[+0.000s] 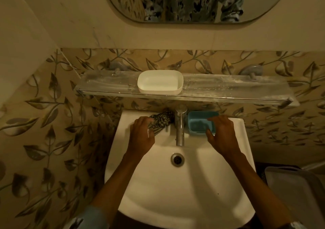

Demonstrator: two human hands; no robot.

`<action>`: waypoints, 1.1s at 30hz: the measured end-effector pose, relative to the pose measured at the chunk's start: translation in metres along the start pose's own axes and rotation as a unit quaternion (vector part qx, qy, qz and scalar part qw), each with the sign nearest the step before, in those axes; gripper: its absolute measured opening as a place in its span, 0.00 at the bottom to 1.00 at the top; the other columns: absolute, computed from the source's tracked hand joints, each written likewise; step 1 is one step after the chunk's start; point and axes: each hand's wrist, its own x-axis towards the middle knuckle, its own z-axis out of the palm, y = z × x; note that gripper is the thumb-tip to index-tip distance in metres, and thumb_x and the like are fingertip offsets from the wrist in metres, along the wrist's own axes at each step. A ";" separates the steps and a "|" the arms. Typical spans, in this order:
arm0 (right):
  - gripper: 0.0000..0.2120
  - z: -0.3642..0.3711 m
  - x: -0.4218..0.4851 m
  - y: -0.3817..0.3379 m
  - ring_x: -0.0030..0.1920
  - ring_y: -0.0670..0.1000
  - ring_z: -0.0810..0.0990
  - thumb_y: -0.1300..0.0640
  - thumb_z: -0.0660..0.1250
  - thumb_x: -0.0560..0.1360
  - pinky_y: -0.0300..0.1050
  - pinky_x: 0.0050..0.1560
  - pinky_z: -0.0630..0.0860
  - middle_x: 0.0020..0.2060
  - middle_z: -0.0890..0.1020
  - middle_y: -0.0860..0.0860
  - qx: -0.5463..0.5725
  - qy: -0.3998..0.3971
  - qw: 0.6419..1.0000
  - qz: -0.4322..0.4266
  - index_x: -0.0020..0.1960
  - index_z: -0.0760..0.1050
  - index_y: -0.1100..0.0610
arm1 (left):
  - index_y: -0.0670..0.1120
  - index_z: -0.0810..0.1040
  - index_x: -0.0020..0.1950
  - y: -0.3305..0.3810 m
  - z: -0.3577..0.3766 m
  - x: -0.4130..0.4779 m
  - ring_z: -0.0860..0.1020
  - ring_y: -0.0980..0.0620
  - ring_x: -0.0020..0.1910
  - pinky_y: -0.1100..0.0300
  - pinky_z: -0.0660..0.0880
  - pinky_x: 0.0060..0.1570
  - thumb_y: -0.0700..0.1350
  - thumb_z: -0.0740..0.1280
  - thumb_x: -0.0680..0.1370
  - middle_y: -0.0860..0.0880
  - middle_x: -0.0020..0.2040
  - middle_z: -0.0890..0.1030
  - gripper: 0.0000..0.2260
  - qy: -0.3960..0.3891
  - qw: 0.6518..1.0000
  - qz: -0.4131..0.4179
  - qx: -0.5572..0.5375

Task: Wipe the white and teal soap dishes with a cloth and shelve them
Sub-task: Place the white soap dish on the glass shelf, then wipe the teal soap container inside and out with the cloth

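Observation:
The white soap dish (160,84) stands on the glass shelf (228,88) above the sink, near the shelf's middle. The teal soap dish (197,123) rests on the sink's back ledge, right of the tap. My right hand (222,135) lies over its right end, fingers spread across the rim and touching it. A striped dark-and-light cloth (161,120) lies bunched on the ledge left of the tap. My left hand (142,136) rests on the cloth's left part, fingers curled onto it.
A chrome tap (180,123) stands between my hands. The white sink (179,190) has a drain (177,159) at its centre. A mirror (193,2) hangs above the shelf. A grey lidded bin (295,193) stands at the lower right.

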 end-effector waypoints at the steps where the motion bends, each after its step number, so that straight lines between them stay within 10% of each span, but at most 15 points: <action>1: 0.20 0.002 0.002 0.005 0.61 0.62 0.74 0.60 0.73 0.71 0.52 0.62 0.68 0.58 0.79 0.61 -0.005 -0.014 1.000 0.008 0.61 0.76 0.62 | 0.43 0.73 0.61 0.001 0.008 0.007 0.73 0.43 0.60 0.47 0.70 0.60 0.36 0.67 0.70 0.44 0.59 0.76 0.20 -0.030 0.999 -0.005 0.012; 13: 0.26 0.016 0.011 0.031 0.68 0.62 0.71 0.59 0.75 0.69 0.59 0.75 0.48 0.64 0.77 0.62 -0.070 -0.069 0.993 -0.064 0.65 0.73 0.61 | 0.47 0.58 0.74 -0.001 0.074 0.058 0.66 0.43 0.69 0.46 0.64 0.68 0.48 0.73 0.70 0.43 0.69 0.69 0.37 -0.182 0.974 -0.029 0.130; 23: 0.20 0.025 0.012 0.039 0.70 0.59 0.69 0.59 0.71 0.74 0.55 0.76 0.43 0.65 0.76 0.59 -0.088 -0.086 0.991 -0.049 0.65 0.73 0.59 | 0.47 0.63 0.71 -0.008 0.070 0.052 0.70 0.41 0.62 0.48 0.65 0.59 0.42 0.69 0.72 0.42 0.62 0.75 0.29 -0.153 0.967 -0.042 0.201; 33: 0.09 0.016 -0.007 0.043 0.64 0.60 0.76 0.62 0.67 0.77 0.57 0.75 0.52 0.58 0.81 0.61 -0.014 -0.060 0.997 -0.037 0.57 0.78 0.61 | 0.44 0.72 0.62 -0.004 0.034 0.009 0.77 0.48 0.48 0.60 0.74 0.43 0.45 0.70 0.74 0.43 0.55 0.79 0.18 -0.021 0.944 -0.272 -0.188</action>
